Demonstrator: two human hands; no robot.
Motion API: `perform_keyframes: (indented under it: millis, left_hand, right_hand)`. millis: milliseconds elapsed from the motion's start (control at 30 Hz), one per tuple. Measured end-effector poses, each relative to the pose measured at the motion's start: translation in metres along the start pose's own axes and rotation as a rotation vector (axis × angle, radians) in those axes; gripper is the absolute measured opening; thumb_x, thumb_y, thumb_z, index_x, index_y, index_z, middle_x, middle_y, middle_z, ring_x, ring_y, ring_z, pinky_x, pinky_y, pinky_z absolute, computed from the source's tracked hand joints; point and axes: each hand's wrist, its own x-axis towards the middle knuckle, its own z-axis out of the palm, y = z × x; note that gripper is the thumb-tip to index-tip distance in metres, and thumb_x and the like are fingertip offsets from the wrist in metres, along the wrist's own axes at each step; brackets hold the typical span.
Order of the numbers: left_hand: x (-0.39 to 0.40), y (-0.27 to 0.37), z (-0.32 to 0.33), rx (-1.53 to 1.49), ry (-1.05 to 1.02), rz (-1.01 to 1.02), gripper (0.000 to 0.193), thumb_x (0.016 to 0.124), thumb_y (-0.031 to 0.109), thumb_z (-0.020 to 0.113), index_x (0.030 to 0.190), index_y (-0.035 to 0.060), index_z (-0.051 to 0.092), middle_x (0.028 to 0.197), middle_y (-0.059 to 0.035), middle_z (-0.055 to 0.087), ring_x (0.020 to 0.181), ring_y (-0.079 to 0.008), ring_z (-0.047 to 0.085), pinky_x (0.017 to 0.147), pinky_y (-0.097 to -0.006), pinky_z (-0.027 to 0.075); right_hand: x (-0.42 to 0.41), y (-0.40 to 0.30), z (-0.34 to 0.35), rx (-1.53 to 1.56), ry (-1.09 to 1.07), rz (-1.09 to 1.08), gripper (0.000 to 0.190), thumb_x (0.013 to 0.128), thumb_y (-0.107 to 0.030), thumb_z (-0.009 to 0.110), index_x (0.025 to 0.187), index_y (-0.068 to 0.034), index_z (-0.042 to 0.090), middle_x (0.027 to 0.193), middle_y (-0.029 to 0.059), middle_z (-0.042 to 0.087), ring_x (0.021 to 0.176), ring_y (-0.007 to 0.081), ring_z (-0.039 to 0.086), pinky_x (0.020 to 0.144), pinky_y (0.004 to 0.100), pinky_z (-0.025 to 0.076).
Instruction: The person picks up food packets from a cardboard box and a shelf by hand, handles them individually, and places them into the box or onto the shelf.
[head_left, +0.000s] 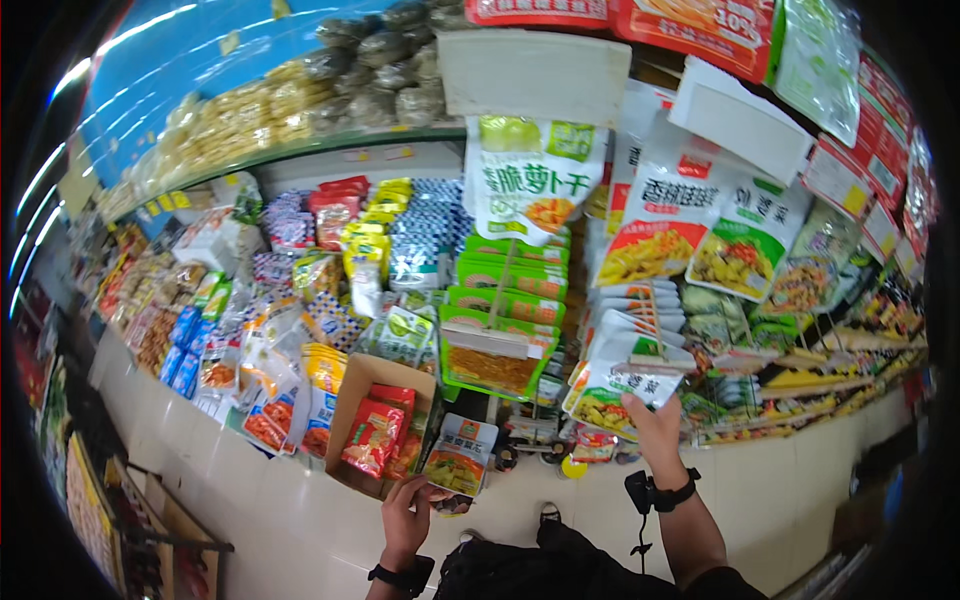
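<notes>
My left hand (407, 512) grips the lower left corner of a food pouch (459, 456) with a grey-white top and a picture of food, beside an open cardboard box (341, 442). Red packets (373, 435) lie inside that box. My right hand (658, 435) touches the lower edge of a white and green food pouch (622, 386), the front one of a row hanging on a hook; whether the fingers are closed on it is hard to tell. To the left of that row hang green pouches (487, 360) on another hook.
A glass shelf (300, 161) with bagged dry goods runs across the upper left. More pouches (664, 210) hang at the upper right, beside white sign cards (534, 79). Packets fill the display at left. A wooden rack (150, 517) stands at lower left on the tiled floor (289, 510).
</notes>
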Motion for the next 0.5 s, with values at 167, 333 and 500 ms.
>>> perform_keyframes:
  millis: [167, 333, 500]
  left_hand:
    - [0.001, -0.013, -0.002, 0.003, -0.009, 0.057, 0.018, 0.078, -0.004, 0.054, 0.094, -0.0012, 0.061, 0.092, -0.0170, 0.062, 0.081, -0.0317, 0.063, 0.068, -0.0343, 0.051]
    - [-0.005, -0.027, -0.002, -0.005, -0.009, 0.031, 0.018, 0.079, -0.003, 0.053, 0.095, -0.0007, 0.061, 0.090, -0.0170, 0.063, 0.082, -0.0326, 0.062, 0.068, -0.0362, 0.050]
    - [-0.008, -0.025, -0.002, -0.018, -0.020, -0.037, 0.019, 0.079, -0.004, 0.053, 0.096, -0.0005, 0.061, 0.089, -0.0163, 0.063, 0.077, -0.0281, 0.062, 0.064, -0.0322, 0.049]
  right_hand:
    - [-0.005, -0.009, -0.003, -0.122, 0.082, -0.020, 0.027, 0.078, -0.004, 0.065, 0.102, 0.002, 0.055, 0.094, 0.0050, 0.063, 0.083, 0.0101, 0.057, 0.076, 0.0244, 0.045]
    - [-0.009, -0.008, -0.010, -0.094, 0.119, -0.055, 0.019, 0.080, -0.005, 0.064, 0.095, 0.001, 0.053, 0.088, 0.0059, 0.063, 0.077, 0.0072, 0.057, 0.068, 0.0221, 0.044]
    - [-0.015, -0.012, -0.012, -0.076, 0.121, -0.060, 0.012, 0.080, -0.004, 0.065, 0.085, 0.001, 0.054, 0.084, 0.0035, 0.062, 0.072, 0.0055, 0.055, 0.064, 0.0205, 0.044]
